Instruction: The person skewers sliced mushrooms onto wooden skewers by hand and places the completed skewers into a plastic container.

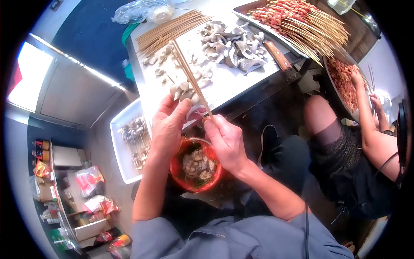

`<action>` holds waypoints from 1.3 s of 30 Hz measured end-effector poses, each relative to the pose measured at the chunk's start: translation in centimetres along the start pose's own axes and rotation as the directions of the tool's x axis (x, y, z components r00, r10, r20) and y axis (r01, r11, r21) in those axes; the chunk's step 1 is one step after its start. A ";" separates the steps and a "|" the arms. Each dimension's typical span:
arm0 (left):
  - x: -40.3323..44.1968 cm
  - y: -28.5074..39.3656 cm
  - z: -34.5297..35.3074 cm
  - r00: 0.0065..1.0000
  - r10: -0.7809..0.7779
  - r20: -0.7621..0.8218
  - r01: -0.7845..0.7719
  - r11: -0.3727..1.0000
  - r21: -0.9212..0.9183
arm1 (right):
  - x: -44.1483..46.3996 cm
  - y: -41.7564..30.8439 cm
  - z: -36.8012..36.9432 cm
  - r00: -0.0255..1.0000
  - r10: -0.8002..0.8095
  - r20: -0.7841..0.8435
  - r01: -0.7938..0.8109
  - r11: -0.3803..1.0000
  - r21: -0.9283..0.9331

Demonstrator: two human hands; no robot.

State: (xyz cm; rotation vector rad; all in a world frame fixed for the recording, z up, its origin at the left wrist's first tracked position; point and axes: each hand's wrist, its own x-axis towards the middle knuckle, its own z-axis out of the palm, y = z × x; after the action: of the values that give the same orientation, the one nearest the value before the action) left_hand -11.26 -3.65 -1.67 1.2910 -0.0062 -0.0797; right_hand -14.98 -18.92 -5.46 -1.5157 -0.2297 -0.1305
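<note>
Pieces of pale mushroom (184,91) are pinched between the thumb and fingers of my left hand (169,122), above the near edge of the white table (228,86). My right hand (226,140) is closed around the lower ends of several wooden skewers (189,73), which slant up and left over the table. Both hands are close together, above a red bucket (176,170) with mushroom pieces inside. Loose grey mushrooms (235,45) are heaped on the table, beside a bundle of bare skewers (170,32).
A knife with a wooden handle (278,55) lies by a tray of skewered meat (280,19). A white bin (118,151) holds mushroom skewers at left. On the right, another person (366,146) reaches into a large bowl of meat (343,82). Shelves with packages stand lower left.
</note>
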 end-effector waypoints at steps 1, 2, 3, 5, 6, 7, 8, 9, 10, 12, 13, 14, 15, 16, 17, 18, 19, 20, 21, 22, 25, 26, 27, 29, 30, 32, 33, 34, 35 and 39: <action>-0.1 -0.1 -0.4 1.000 0.006 -0.014 -0.007 0.998 -0.064 | -0.1 0.0 0.2 1.000 0.025 0.014 -0.026 0.999 0.033; -0.2 -0.1 -0.8 1.000 0.011 -0.020 -0.012 0.998 -0.068 | -0.1 -0.1 0.3 0.998 0.051 0.029 -0.053 0.996 0.066; -0.3 -0.1 -1.3 0.999 0.032 -0.030 -0.035 0.990 -0.135 | -0.2 -0.1 0.4 0.998 0.049 0.038 -0.051 0.997 0.064; -0.3 0.3 -2.5 0.997 0.054 -0.055 -0.065 0.971 -0.228 | -0.2 0.0 0.6 0.996 0.054 0.069 -0.057 0.998 0.040; -0.3 0.6 -3.3 0.997 0.065 -0.042 -0.073 0.973 -0.219 | -0.3 0.1 0.8 0.995 0.052 0.080 -0.055 0.998 0.040; -0.4 0.9 -3.8 0.995 0.069 -0.071 -0.083 0.971 -0.225 | -0.3 0.1 0.9 0.993 0.070 0.096 -0.073 0.997 0.035; -0.5 1.1 -4.3 0.993 0.071 -0.099 -0.093 0.968 -0.232 | -0.3 0.2 1.2 0.990 0.088 0.111 -0.092 0.995 0.029; -0.7 1.1 -4.8 0.992 0.075 -0.103 -0.097 0.967 -0.236 | -0.4 0.7 1.5 0.989 0.087 0.117 -0.090 0.996 0.026; -0.7 0.9 -5.3 0.992 0.086 -0.093 -0.105 0.970 -0.221 | -0.5 1.4 1.9 0.985 0.113 0.134 -0.116 0.993 0.014; -0.4 0.7 -5.5 0.994 0.096 -0.061 -0.107 0.970 -0.220 | -0.7 1.5 2.3 0.984 0.128 0.121 -0.125 0.992 -0.025; -0.5 0.5 -5.3 0.992 0.088 -0.086 -0.104 0.974 -0.202 | -0.8 1.8 2.6 0.991 0.097 0.097 -0.094 0.995 -0.037; -0.6 0.3 -5.1 0.990 0.081 -0.113 -0.101 0.978 -0.183 | -0.9 2.2 2.8 0.995 0.065 0.075 -0.062 0.997 -0.050; -0.5 0.1 -5.0 0.989 0.080 -0.126 -0.101 0.981 -0.165 | -0.9 2.4 2.9 0.999 0.006 0.051 -0.003 0.999 -0.051; -0.4 0.0 -4.8 0.990 0.080 -0.113 -0.099 0.980 -0.171 | -0.8 2.4 3.0 0.999 0.003 0.040 0.000 0.998 -0.059; -0.4 0.0 -4.6 0.991 0.073 -0.114 -0.088 0.987 -0.136 | -0.7 2.4 2.9 0.999 -0.023 0.025 0.024 0.998 -0.058; -0.3 0.2 -4.3 0.991 0.065 -0.115 -0.077 0.992 -0.099 | -0.5 2.3 2.8 0.999 -0.047 0.010 0.048 0.997 -0.056; -0.4 0.7 -3.9 0.995 0.081 -0.053 -0.087 0.988 -0.129 | -0.5 1.9 2.4 0.999 -0.051 0.005 0.051 0.997 -0.061; -0.2 0.6 -4.5 0.994 0.105 0.024 -0.101 0.987 -0.127 | -0.4 1.7 2.1 0.999 -0.053 -0.007 0.052 0.997 -0.061; 0.0 0.6 -4.8 0.993 0.115 -0.007 -0.115 0.986 -0.121 | -0.3 1.5 1.9 0.999 -0.035 -0.017 0.034 0.999 -0.022; 0.3 0.6 -4.8 0.991 0.126 -0.038 -0.130 0.985 -0.113 | -0.2 1.3 1.6 1.000 -0.017 -0.025 0.018 1.000 0.019; 1.8 0.5 -4.5 0.982 0.169 -0.082 -0.167 0.986 0.027 | 0.1 0.7 0.6 0.996 0.078 -0.052 -0.072 0.992 0.105; 2.4 0.5 -4.2 0.976 0.194 -0.095 -0.182 0.976 0.122 | 0.2 0.7 0.2 0.995 0.076 -0.064 -0.068 0.992 0.109; 3.2 0.7 -3.7 0.975 0.209 -0.081 -0.196 0.971 0.139 | 0.3 0.7 -0.1 0.993 0.086 -0.076 -0.073 0.985 0.155; 5.2 0.8 -2.2 0.964 0.258 -0.066 -0.233 0.938 0.256 | 0.4 0.6 -0.8 0.990 0.097 -0.098 -0.076 0.977 0.200; 6.5 0.8 -1.7 0.960 0.279 -0.035 -0.257 0.920 0.295 | 0.5 0.4 -1.2 0.987 0.097 -0.131 -0.065 0.972 0.227; 9.2 0.8 0.5 0.925 0.380 0.017 -0.354 0.844 0.403 | 0.7 -0.1 -2.2 0.979 0.100 -0.175 -0.054 0.966 0.254; 10.9 0.8 1.3 0.909 0.404 0.097 -0.400 0.786 0.471 | 0.8 -0.5 -2.8 0.974 0.142 -0.179 -0.086 0.954 0.287; 12.3 1.0 2.6 0.889 0.422 0.178 -0.448 0.720 0.530 | 0.9 -0.8 -3.5 0.967 0.182 -0.180 -0.117 0.940 0.320; 13.2 1.1 3.9 0.855 0.443 0.269 -0.508 0.614 0.604 | 1.0 -1.3 -4.2 0.958 0.235 -0.163 -0.149 0.898 0.415; 16.9 0.8 8.1 0.593 0.408 0.694 -0.774 0.053 0.631 | 1.4 -2.0 -6.9 0.926 0.323 -0.197 -0.164 0.813 0.559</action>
State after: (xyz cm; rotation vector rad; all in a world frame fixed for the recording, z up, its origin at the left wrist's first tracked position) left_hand 5.20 -12.25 0.63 2.3227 -1.1105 0.5678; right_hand -13.61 -25.84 -3.44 -0.9372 0.1605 -0.0659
